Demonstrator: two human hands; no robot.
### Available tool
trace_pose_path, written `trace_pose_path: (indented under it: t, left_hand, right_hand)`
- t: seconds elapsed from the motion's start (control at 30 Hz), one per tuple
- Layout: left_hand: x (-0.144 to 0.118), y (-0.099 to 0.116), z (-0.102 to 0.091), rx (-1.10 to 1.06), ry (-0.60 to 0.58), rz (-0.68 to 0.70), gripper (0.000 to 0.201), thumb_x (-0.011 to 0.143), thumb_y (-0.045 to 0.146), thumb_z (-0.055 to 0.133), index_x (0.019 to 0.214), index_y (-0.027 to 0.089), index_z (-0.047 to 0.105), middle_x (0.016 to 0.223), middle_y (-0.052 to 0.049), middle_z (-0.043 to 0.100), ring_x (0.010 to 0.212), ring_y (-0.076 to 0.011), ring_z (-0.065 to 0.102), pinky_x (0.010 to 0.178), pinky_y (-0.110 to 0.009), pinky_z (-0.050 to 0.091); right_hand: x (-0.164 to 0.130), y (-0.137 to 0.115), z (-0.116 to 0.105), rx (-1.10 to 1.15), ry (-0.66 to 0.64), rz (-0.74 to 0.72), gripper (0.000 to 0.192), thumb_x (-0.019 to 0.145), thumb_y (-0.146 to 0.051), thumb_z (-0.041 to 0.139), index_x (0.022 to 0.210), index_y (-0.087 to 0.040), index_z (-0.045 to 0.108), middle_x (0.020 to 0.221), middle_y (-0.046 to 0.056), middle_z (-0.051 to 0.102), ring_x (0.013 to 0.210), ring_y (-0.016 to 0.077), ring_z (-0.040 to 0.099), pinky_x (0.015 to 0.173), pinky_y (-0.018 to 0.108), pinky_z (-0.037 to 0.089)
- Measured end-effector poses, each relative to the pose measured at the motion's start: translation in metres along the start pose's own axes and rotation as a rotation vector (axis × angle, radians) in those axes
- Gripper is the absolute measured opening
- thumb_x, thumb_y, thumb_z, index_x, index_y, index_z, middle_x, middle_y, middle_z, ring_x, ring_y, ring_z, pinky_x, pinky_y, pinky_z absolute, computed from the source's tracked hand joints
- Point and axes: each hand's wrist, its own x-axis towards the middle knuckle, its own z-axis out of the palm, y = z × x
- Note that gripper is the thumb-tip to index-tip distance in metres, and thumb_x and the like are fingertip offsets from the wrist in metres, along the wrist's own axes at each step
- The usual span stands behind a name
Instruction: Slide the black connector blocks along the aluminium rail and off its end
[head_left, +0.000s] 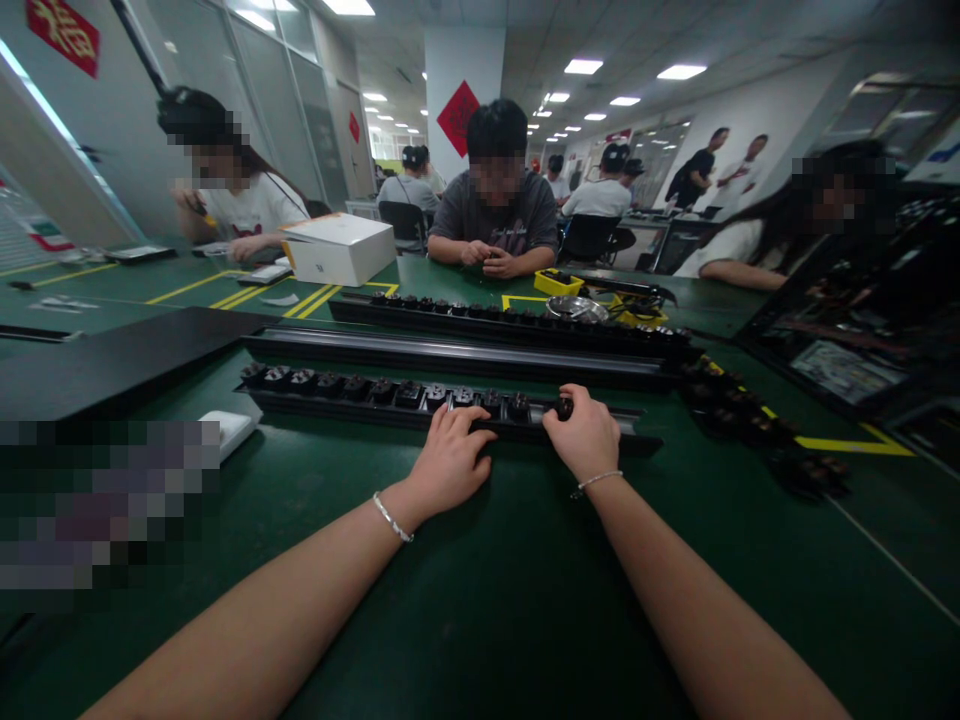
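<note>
A long black rail [360,398] lies across the green table in front of me, filled along its left and middle with several black socket modules. My left hand [448,462] rests on the rail's near edge, fingers curled over it. My right hand [583,438] grips a black socket module [564,407] at the end of the filled row; the rail's right stretch [630,425] is bare. Both wrists wear thin bracelets.
Two more black rails [450,355] [510,322] lie behind. Loose black modules [739,410] sit at the right, a metal bowl [576,308] and yellow tray [556,282] beyond. A white box [341,248] stands at back left. Other people sit around the table.
</note>
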Motion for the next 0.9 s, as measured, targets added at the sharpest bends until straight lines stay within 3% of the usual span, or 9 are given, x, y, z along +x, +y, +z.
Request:
trace_pose_path:
  t: [0.23, 0.9]
  left_hand:
    - [-0.0002, -0.0008, 0.0006, 0.0, -0.002, 0.008, 0.03, 0.08, 0.025, 0.054, 0.108, 0.022, 0.063, 0.127, -0.007, 0.051, 0.123, -0.0257, 0.042, 0.114, -0.055, 0.017]
    - [-0.0005, -0.0024, 0.0022, -0.006, 0.008, 0.018, 0.03, 0.08, 0.025, 0.055, 0.108, 0.022, 0.063, 0.127, -0.007, 0.051, 0.123, -0.0253, 0.042, 0.114, -0.054, 0.016]
  right_hand:
    - [-0.0004, 0.0062, -0.0042, -0.08, 0.008, 0.002, 0.043, 0.075, -0.038, 0.049, 0.112, -0.017, 0.058, 0.106, 0.012, 0.062, 0.106, 0.0272, 0.052, 0.091, 0.04, 0.036]
    - [0.0021, 0.0091, -0.0095, -0.081, -0.034, 0.019, 0.041, 0.077, -0.032, 0.048, 0.114, -0.017, 0.058, 0.103, 0.012, 0.064, 0.103, 0.0264, 0.054, 0.089, 0.04, 0.038]
